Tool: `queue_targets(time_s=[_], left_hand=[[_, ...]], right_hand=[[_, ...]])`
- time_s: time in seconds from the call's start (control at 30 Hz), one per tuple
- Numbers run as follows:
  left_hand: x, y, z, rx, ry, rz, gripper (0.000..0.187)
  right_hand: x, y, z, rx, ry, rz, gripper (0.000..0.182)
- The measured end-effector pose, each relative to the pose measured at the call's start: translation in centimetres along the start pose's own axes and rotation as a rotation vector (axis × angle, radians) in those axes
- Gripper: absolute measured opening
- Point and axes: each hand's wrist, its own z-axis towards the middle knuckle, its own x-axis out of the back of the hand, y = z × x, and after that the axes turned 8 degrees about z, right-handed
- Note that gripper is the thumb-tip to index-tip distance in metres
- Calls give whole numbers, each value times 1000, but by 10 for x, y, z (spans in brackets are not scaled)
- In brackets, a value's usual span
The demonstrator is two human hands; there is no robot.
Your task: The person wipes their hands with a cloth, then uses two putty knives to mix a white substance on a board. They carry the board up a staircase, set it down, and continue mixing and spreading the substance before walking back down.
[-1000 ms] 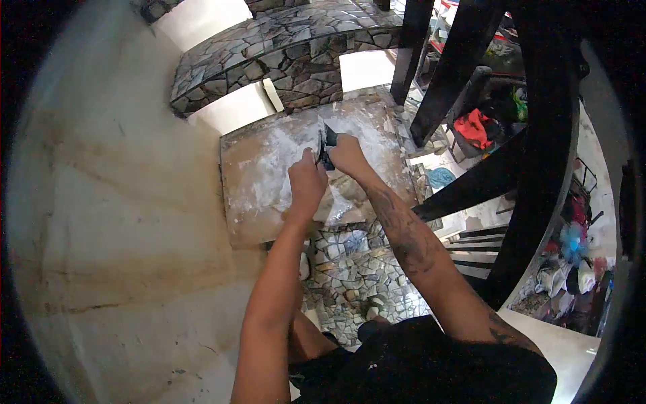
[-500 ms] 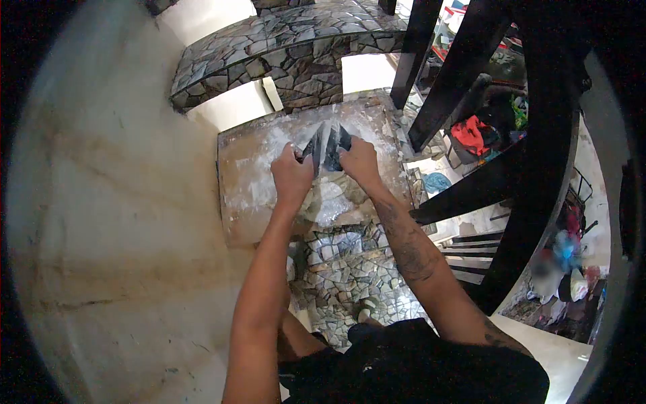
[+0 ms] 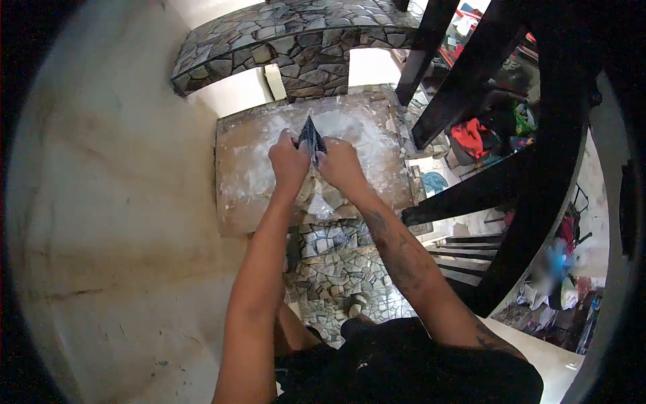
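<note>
Both hands meet above a board. My left hand [image 3: 289, 160] is closed on a dark flat blade. My right hand [image 3: 342, 165] grips another dark flat blade [image 3: 319, 143]. The two blades touch or overlap between the hands, with one pointed corner facing up and away from me. Handles are hidden by the fingers. Below lies the brown board [image 3: 245, 161], smeared with white powder or paste. A whitish lump of material [image 3: 323, 204] sits near the board's closer edge, just under my right wrist.
A stained wall [image 3: 128, 202] rises on the left. Stone-patterned steps [image 3: 306, 40] lie beyond the board, and stone paving [image 3: 336, 276] is below. A black railing [image 3: 471, 182] curves along the right. Past it are red cloth [image 3: 471, 137] and scattered items.
The two blades, apart before, are now together. My right hand has moved left toward my left hand. The view has shifted slightly.
</note>
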Motion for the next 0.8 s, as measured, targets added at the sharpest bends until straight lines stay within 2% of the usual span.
queue_targets(time_s=[0.03, 0.13, 0.23, 0.37, 0.47, 0.57, 0.7, 0.8], left_hand=[[0, -6, 1, 44, 4, -19, 19], [2, -20, 2, 176, -2, -76, 22], [7, -24, 5, 257, -30, -94, 24], [14, -21, 8, 271, 21, -149, 25], [11, -16, 7, 333, 6, -176, 27], [4, -11, 3, 314, 61, -196, 33], [-14, -18, -7, 251, 159, -139, 46], [-7, -9, -7, 362, 114, -315, 53]], right_hand=[[4, 0, -3, 18, -3, -27, 19], [23, 11, 0, -104, 103, -96, 24], [48, 26, 7, -227, 93, -285, 33], [56, 43, 5, -161, 168, -214, 39], [58, 32, -3, -188, 152, -74, 32], [46, 23, -20, 67, 143, -80, 29], [22, -4, -39, 100, 40, -81, 31], [10, -6, -37, 68, -40, -150, 32]])
